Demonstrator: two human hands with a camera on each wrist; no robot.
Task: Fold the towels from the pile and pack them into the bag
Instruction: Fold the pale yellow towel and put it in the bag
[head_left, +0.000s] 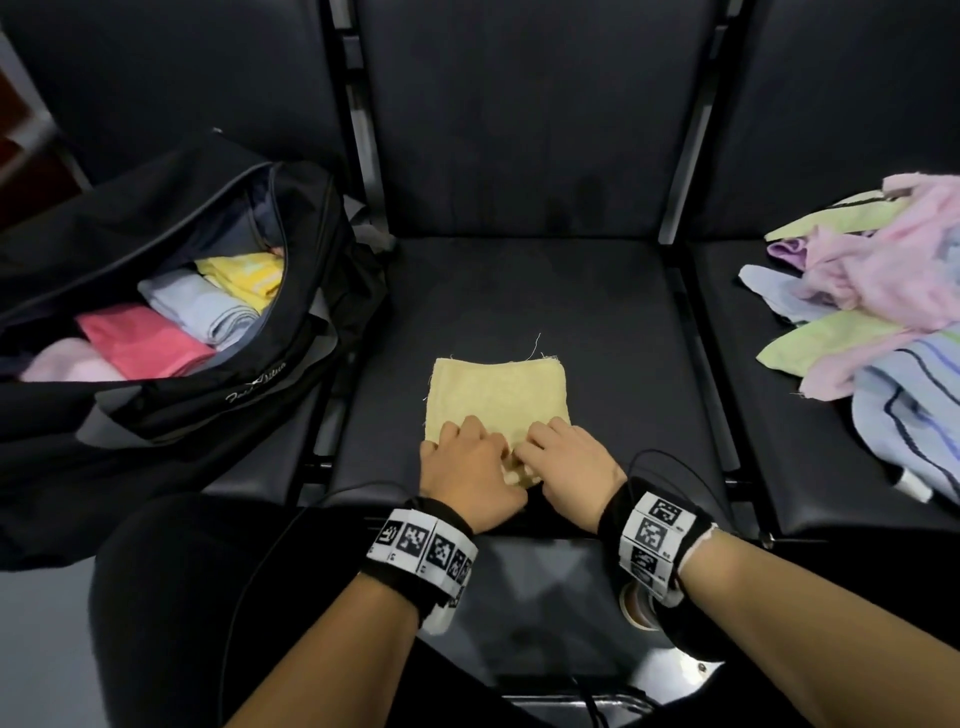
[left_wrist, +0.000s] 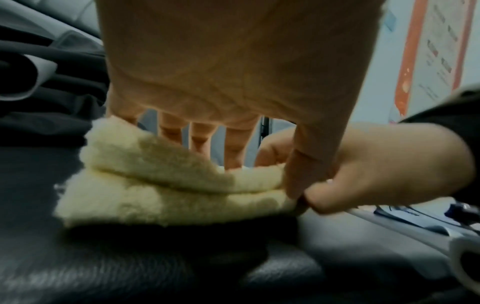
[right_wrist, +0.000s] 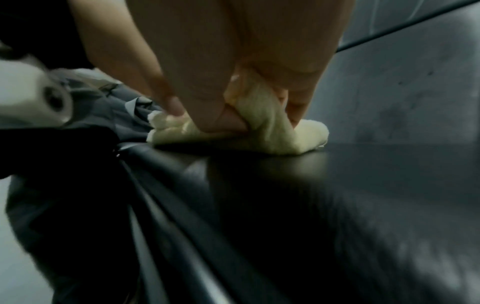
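Note:
A pale yellow towel (head_left: 496, 397), folded into a small square, lies on the middle black seat (head_left: 597, 322). Both hands grip its near edge. My left hand (head_left: 467, 457) has its fingers on top and its thumb under the fold, as the left wrist view shows on the towel (left_wrist: 155, 185). My right hand (head_left: 569, 457) pinches the same edge, thumb and fingers curled into the cloth (right_wrist: 259, 123). The open black bag (head_left: 218, 322) sits on the left seat, holding several folded towels. The pile of unfolded towels (head_left: 883, 291) lies on the right seat.
Seat backs rise behind all three seats. Metal gaps and rails (head_left: 696, 322) separate the seats. My knees in black trousers (head_left: 208, 597) are in front of the seat edge. Cables run from both wrist bands.

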